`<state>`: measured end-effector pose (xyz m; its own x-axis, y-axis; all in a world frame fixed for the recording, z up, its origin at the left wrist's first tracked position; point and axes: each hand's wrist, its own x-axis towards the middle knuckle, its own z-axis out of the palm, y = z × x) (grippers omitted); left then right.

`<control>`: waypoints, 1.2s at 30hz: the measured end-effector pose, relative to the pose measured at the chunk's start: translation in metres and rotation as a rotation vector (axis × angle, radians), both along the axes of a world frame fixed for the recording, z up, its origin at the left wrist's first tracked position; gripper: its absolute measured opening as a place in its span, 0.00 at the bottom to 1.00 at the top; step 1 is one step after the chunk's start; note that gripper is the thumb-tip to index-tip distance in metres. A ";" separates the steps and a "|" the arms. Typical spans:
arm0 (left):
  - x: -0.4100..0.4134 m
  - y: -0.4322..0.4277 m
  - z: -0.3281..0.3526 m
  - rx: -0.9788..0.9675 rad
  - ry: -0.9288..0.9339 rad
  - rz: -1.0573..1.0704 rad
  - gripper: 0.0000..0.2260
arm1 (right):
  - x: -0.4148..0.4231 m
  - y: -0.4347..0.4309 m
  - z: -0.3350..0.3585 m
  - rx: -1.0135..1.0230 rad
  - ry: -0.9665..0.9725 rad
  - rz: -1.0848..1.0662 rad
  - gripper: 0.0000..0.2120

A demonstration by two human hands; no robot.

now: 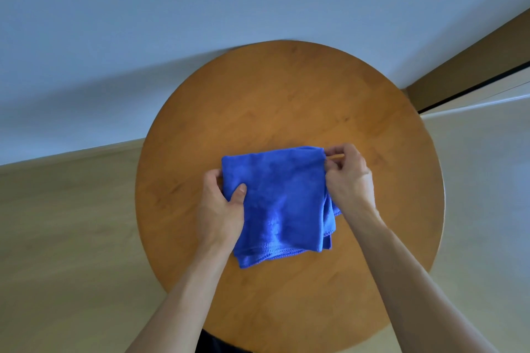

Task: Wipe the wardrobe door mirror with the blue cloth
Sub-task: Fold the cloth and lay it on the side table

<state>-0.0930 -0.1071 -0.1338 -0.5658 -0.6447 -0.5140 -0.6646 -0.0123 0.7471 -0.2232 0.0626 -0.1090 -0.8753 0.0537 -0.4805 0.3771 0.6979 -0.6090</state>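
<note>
The blue cloth (275, 198) was folded into several layers and sat over the centre of the round wooden worktop (286, 89), slightly toward its near edge. The left hand (220, 206) gripped the cloth's left edge, with the thumb (239, 192) pressed on the upper face and the fingers curled beneath (hidden by the fabric). The right hand (350, 178) pinched the cloth's far right corner between thumb and fingertips. Stitched hems of the lower layers showed along the cloth's near edge. Whether the cloth rested on the worktop or was held just above it could not be told. A pale wall (200, 3) stood beyond the worktop's far edge. Light wood floor (57, 238) lay to the worktop's left, and a brown panel (473, 66) stood to its far right.
</note>
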 end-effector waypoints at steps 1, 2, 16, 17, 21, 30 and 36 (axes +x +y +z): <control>-0.001 0.001 0.001 -0.038 -0.014 -0.016 0.11 | -0.003 0.002 -0.001 0.022 0.019 0.016 0.09; -0.001 0.003 0.002 -0.079 -0.023 -0.032 0.12 | -0.005 0.005 -0.003 0.056 0.039 0.035 0.08; 0.021 0.024 0.018 -0.295 -0.078 -0.257 0.27 | 0.068 0.000 0.012 0.287 -0.066 0.267 0.13; 0.022 0.022 0.018 -0.287 -0.077 -0.264 0.27 | 0.067 0.000 0.012 0.277 -0.076 0.273 0.11; 0.018 0.016 0.017 -0.325 -0.011 -0.315 0.28 | 0.049 0.006 0.013 0.137 -0.026 0.232 0.09; 0.003 0.025 0.002 -0.749 -0.127 -0.495 0.28 | 0.047 -0.002 0.001 0.305 0.215 0.379 0.28; -0.004 0.031 -0.003 -0.830 -0.069 -0.752 0.28 | 0.068 -0.017 -0.009 0.351 0.554 0.681 0.25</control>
<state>-0.0970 -0.0765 -0.1366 -0.9423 -0.3090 -0.1292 -0.3341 0.8941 0.2982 -0.1553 0.0453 -0.1179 -0.8704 -0.4906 -0.0408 -0.4591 0.8388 -0.2927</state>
